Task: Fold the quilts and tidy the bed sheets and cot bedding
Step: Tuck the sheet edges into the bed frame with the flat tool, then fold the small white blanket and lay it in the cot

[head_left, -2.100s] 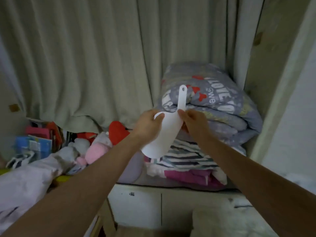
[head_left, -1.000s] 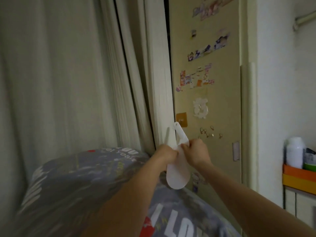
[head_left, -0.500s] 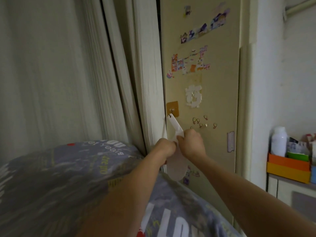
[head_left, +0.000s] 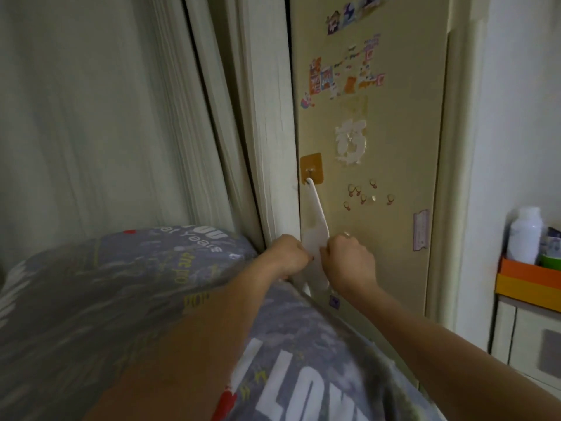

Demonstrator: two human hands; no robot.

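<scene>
Both hands, left (head_left: 290, 253) and right (head_left: 346, 261), pinch my white scoop (head_left: 315, 229), its handle hole at the adhesive hook (head_left: 311, 173). Step: stowing a stray tool; next, I judge, seat the hole, then let go.

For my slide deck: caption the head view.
Both hands hang a white plastic scoop on an orange adhesive hook.

My quilt (head_left: 151, 299) is grey with white lettering and red hearts; scoop (head_left: 315, 226) white, hook (head_left: 311, 168) orange, door (head_left: 394, 177) beige.
</scene>
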